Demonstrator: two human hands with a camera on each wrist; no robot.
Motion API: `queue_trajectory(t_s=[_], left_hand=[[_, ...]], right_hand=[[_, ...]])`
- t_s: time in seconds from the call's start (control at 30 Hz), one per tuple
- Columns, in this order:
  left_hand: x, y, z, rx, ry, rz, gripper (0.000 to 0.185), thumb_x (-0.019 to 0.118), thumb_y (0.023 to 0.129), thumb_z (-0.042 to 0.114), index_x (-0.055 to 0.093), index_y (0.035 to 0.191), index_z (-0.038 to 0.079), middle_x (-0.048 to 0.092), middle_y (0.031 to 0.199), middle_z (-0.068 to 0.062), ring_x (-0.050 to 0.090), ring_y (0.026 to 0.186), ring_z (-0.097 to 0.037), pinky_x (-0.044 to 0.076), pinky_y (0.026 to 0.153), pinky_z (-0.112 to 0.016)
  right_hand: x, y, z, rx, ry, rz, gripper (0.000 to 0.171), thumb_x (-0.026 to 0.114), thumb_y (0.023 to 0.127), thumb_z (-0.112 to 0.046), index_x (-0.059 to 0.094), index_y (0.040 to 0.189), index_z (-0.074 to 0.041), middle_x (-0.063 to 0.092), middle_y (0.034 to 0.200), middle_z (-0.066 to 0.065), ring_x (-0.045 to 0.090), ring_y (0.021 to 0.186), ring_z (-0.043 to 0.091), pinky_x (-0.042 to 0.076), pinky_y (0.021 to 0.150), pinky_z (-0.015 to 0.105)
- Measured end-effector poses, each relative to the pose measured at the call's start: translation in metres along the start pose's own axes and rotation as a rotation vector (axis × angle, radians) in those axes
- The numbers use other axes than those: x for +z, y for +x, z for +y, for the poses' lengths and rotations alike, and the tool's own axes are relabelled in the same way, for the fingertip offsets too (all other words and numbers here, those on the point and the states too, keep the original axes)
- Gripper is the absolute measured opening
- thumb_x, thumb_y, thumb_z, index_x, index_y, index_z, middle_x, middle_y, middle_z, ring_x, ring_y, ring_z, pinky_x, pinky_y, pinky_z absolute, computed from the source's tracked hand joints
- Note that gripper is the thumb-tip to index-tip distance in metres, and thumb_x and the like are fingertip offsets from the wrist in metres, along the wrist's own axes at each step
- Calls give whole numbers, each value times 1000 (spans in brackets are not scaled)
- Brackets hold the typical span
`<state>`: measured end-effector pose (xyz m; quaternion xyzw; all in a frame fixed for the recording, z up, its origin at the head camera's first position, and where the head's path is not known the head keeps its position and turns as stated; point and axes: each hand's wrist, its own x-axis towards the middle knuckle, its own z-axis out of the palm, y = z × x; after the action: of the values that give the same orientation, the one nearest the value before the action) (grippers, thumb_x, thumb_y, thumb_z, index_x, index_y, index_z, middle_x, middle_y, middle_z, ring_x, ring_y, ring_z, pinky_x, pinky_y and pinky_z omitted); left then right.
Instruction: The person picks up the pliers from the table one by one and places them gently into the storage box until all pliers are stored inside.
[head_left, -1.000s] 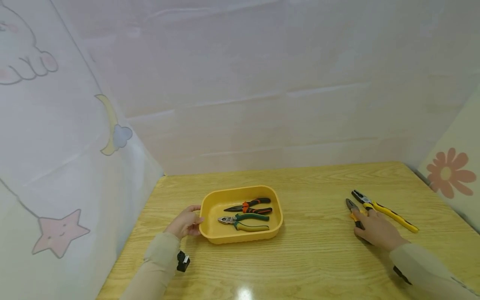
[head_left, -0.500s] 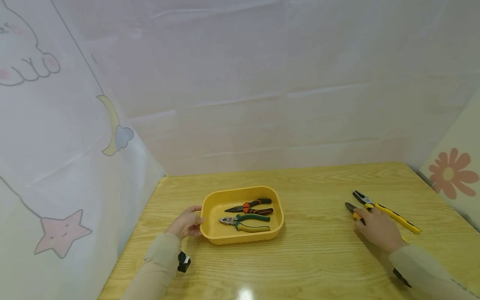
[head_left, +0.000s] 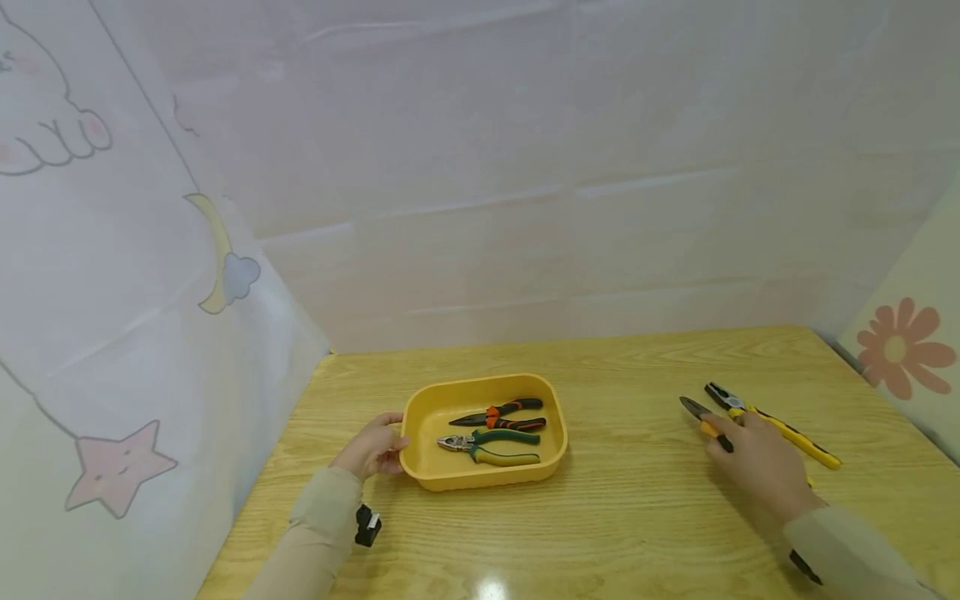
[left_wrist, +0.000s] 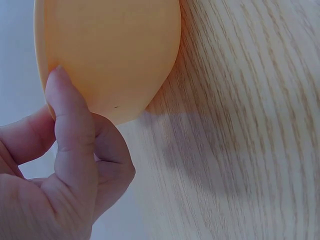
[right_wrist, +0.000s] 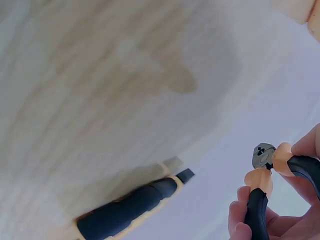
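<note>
The tray (head_left: pixel 420 417) rim is pinched at 9 o'clock by the left hand (head_left: pixel 369 448). Pliers (head_left: pixel 701 417) are held in the right hand's (head_left: pixel 761 467) closed grip, at 3 o'clock on the surface (head_left: pixel 637 517); a yellow pair (head_left: pixel 780 425) lies beside.

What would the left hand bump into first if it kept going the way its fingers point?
The left hand already touches the yellow tray at its near-left rim, so it would probably push the tray itself first.

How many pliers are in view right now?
4. Two lie in the yellow tray: orange-handled pliers and green-handled pliers. The right hand grips a third pair; yellow-handled pliers lie on the table beside it.
</note>
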<state>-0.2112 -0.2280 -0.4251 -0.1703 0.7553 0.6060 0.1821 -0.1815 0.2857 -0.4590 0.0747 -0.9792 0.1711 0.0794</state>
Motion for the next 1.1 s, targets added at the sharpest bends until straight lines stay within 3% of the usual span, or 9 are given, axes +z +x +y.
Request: queue_trajectory(t_s=[0.23,0.4,0.67,0.9,1.1], left_hand=[[0,-1,-2,7,5,3,48,48,97,-6,35,143,-1,57,86,-17,51,54,-14,46,47,-22],[1,0,-2,1,2,5,48,47,97,-5,35,144,0,57,87,-18,50,54,-15,46,47,-23],[0,2,-1,12,18,14,48,48,97,-5,36,144,1,58,90,-20,51,54,-15,46,48,-23],[0,4,-2,6,14,19,48,49,97,-5,37,144,1,58,94,-20,52,57,-16,47,49,-24],[0,4,-3,9,16,16,49,48,97,-4,36,144,1,58,93,-20,53,57,-16,46,49,-24]], right_hand=[[-5,-4,-10,-81,-73,100,36,67,88,-17,66,120,0,51,85,21,44,66,29,34,44,33],[-7,-7,-14,-141,-111,185,33,70,84,-13,70,115,-2,49,80,19,41,62,26,31,44,32],[-10,-10,-23,-211,-126,316,34,73,75,-9,72,109,-6,55,89,27,48,66,33,32,43,33],[-10,-10,-31,-263,-142,353,33,71,76,-7,73,109,-5,54,83,21,39,58,21,27,41,26],[-10,-8,-39,-338,-136,399,33,67,75,-8,73,107,-6,54,82,19,38,57,18,28,43,26]])
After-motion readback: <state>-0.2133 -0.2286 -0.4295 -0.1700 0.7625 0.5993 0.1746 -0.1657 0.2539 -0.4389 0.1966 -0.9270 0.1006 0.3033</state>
